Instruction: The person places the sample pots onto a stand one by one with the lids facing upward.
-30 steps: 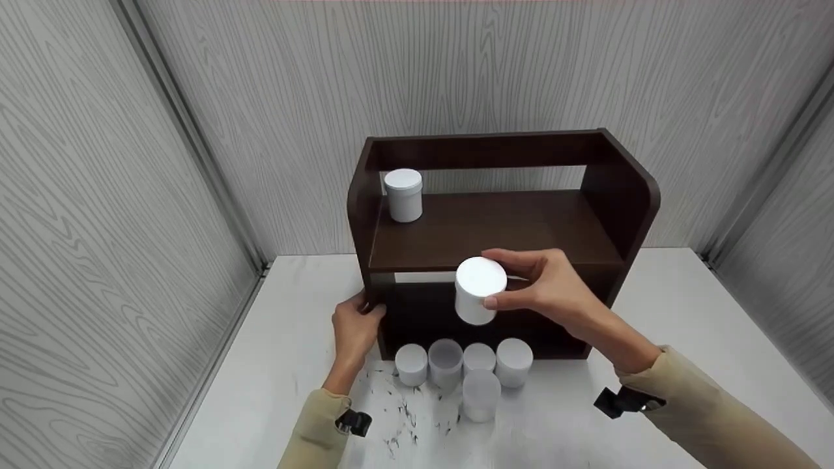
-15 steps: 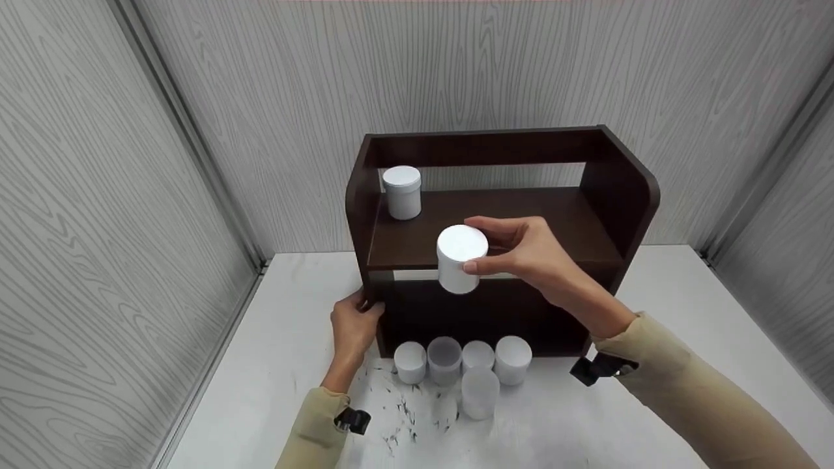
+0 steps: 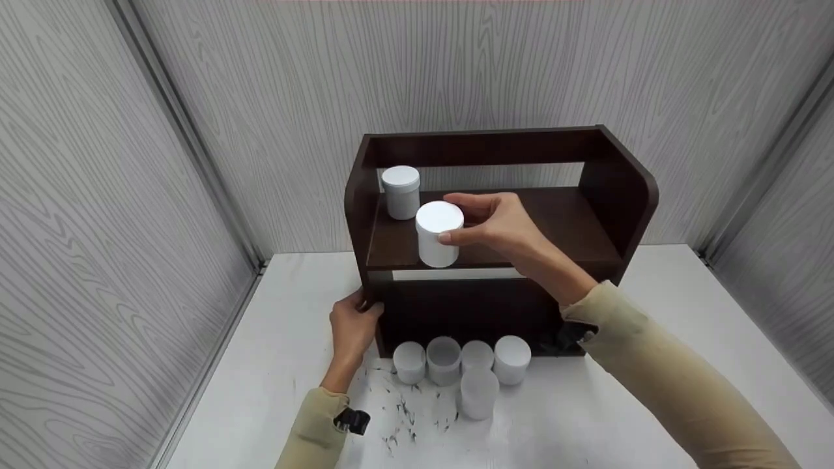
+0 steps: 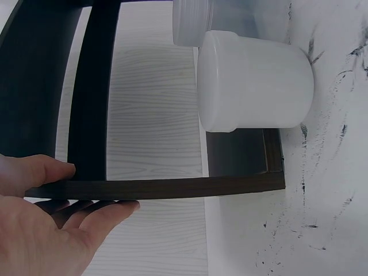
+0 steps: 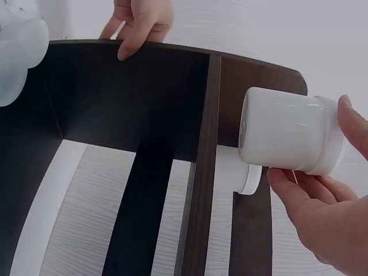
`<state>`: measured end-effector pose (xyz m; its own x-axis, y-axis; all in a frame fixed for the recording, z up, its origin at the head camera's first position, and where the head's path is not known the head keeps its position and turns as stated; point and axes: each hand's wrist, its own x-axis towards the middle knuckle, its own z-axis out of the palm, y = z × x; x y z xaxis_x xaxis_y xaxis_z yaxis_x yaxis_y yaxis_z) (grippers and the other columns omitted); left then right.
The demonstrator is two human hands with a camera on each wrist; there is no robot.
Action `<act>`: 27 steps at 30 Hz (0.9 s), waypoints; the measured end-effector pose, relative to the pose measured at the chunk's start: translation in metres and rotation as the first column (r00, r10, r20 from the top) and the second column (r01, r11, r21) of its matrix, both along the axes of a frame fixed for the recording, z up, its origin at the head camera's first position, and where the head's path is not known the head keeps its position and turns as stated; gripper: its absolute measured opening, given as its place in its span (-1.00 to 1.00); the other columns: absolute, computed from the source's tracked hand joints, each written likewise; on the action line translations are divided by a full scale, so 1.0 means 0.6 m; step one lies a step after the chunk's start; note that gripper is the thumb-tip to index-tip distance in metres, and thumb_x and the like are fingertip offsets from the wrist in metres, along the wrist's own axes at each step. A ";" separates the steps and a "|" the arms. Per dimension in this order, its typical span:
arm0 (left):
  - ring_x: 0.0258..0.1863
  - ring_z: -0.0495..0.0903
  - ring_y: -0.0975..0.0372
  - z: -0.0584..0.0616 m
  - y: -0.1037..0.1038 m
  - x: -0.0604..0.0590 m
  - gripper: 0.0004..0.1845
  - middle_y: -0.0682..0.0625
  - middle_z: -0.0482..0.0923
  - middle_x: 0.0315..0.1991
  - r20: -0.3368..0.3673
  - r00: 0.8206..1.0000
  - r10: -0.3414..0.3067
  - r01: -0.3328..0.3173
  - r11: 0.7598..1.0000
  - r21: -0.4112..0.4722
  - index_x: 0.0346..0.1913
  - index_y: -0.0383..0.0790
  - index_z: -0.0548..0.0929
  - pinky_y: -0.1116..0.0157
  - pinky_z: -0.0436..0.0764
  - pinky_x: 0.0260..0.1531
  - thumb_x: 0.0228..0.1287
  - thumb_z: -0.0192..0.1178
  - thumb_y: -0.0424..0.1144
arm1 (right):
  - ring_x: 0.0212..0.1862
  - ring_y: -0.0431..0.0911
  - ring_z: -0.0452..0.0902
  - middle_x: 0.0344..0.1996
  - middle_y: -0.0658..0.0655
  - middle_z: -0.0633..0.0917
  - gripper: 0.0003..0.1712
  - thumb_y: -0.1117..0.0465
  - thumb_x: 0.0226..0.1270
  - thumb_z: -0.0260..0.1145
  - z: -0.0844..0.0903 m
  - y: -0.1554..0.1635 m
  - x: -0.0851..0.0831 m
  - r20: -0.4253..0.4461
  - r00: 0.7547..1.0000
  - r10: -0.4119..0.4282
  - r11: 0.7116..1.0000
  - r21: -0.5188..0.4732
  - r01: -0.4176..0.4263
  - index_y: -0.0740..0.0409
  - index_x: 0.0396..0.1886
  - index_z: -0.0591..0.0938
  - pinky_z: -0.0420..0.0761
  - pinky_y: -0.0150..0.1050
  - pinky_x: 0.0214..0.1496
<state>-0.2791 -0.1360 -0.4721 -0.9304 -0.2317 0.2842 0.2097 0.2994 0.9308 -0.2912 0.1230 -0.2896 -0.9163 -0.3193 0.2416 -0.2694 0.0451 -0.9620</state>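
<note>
A white lidded jar (image 3: 438,238) is pinched between the thumb and fingers of my right hand (image 3: 511,228), upright at the front of the upper shelf (image 3: 554,221). Seen from the right wrist, the jar (image 5: 287,131) hangs beside the shelf board's edge. Behind it, a second white jar (image 3: 401,195) stands at the upper shelf's left end. My left hand (image 3: 353,329) grips the left side panel of the dark brown rack (image 3: 360,221). In the left wrist view, thumb and fingers of the left hand (image 4: 52,224) lie on both faces of that panel (image 4: 172,188).
On the white table (image 3: 287,299), a row of white and translucent jars stands along the rack's lower front, including a white jar (image 3: 512,359). One translucent jar (image 3: 479,394) stands nearer the front. Dark scuff marks lie on the tabletop. Grey wood-grain walls (image 3: 273,130) enclose the table.
My right hand has carried the white jar up and to the left, from in front of the lower opening to the upper shelf's front edge. The left hand has stayed on the panel.
</note>
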 end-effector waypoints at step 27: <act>0.16 0.68 -0.12 0.000 -0.001 -0.002 -0.47 -0.40 0.65 0.17 0.025 1.000 0.014 -0.014 1.000 -0.015 0.32 -0.61 0.54 0.06 0.70 0.04 0.34 0.27 -0.39 | 0.16 -0.12 0.64 0.15 0.07 0.76 -0.28 0.29 0.02 0.72 -0.005 -0.078 -0.077 0.020 0.999 -0.047 0.998 0.053 0.046 0.21 0.26 0.72 0.60 -0.23 0.21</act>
<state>-0.2805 -0.1369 -0.4722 -0.9339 -0.2406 0.2646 0.1823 0.3163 0.9310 -0.3376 0.0763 -0.2927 -0.9354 -0.2877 0.2057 -0.2450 0.1074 -0.9636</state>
